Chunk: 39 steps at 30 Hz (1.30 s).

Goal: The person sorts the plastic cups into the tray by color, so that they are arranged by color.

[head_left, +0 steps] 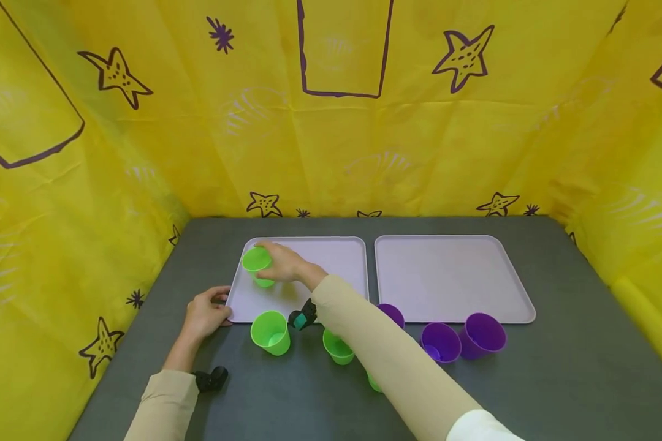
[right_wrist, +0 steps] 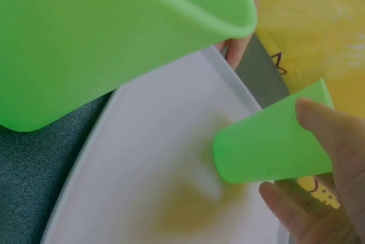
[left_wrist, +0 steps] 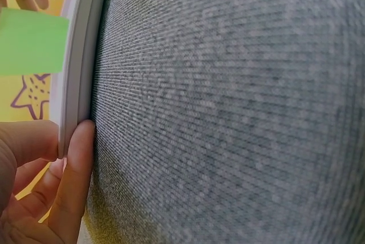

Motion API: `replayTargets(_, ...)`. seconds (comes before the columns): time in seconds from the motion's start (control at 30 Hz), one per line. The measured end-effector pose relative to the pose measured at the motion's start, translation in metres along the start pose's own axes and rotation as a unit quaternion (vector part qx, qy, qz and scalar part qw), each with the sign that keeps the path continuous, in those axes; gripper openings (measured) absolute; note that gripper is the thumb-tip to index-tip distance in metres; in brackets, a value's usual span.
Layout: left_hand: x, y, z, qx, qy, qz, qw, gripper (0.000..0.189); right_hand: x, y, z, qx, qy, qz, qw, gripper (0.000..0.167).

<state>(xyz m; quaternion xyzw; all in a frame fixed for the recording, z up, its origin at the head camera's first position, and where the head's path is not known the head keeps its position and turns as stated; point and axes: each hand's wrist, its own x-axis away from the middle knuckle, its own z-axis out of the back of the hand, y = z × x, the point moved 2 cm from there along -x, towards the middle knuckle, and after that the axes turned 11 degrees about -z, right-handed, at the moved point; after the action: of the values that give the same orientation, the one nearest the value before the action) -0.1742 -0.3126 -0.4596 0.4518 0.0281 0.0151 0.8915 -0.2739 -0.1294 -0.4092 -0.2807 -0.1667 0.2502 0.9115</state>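
Note:
My right hand (head_left: 287, 263) holds a green cup (head_left: 256, 260) upright over the left end of the left white tray (head_left: 336, 254). In the right wrist view its thumb and fingers lie on opposite sides of this cup (right_wrist: 268, 141); whether the base touches the tray is hard to tell. My left hand (head_left: 203, 315) pinches the tray's left rim (left_wrist: 71, 84), thumb on one face and a finger on the other. In front of the tray stands another green cup (head_left: 270, 332). A further green cup (head_left: 338, 348) is close to my right forearm, and one more (head_left: 374, 384) is mostly hidden beneath it.
A second white tray (head_left: 447, 275) lies to the right. Purple cups stand in front of it: one (head_left: 441, 343) beside another (head_left: 482, 335), and a third (head_left: 393, 313) partly behind my right sleeve. Yellow patterned cloth (head_left: 331, 153) hangs around the grey table (head_left: 557, 380).

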Motion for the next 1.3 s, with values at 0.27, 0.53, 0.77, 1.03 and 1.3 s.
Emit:
replayTargets(0.27, 0.002, 0.000, -0.001, 0.001, 0.001, 0.002, 1.0000, 0.050, -0.005, -0.003, -0.002, 0.015, 0.008, 0.007, 0.9998, 0.071)
replayTargets(0.53, 0.001, 0.000, -0.002, 0.001, 0.000, 0.005, 1.0000, 0.050, -0.008, -0.009, -0.003, 0.028, 0.003, 0.008, 0.9996, 0.071)
replayTargets(0.77, 0.000, 0.001, -0.001, -0.004, 0.006, -0.003, 1.0000, 0.049, -0.005, -0.010, 0.000, 0.041, -0.012, 0.018, 0.9989, 0.085)
replayTargets(1.03, -0.001, -0.001, -0.003, -0.005, 0.006, -0.003, 1.0000, 0.049, 0.004, -0.010, 0.011, 0.051, -0.005, 0.042, 0.9978, 0.080)
replayTargets(1.3, 0.000, 0.000, -0.002, -0.009, 0.003, -0.007, 0.9999, 0.050, 0.021, -0.011, 0.025, 0.070, 0.010, 0.058, 0.9958, 0.075)
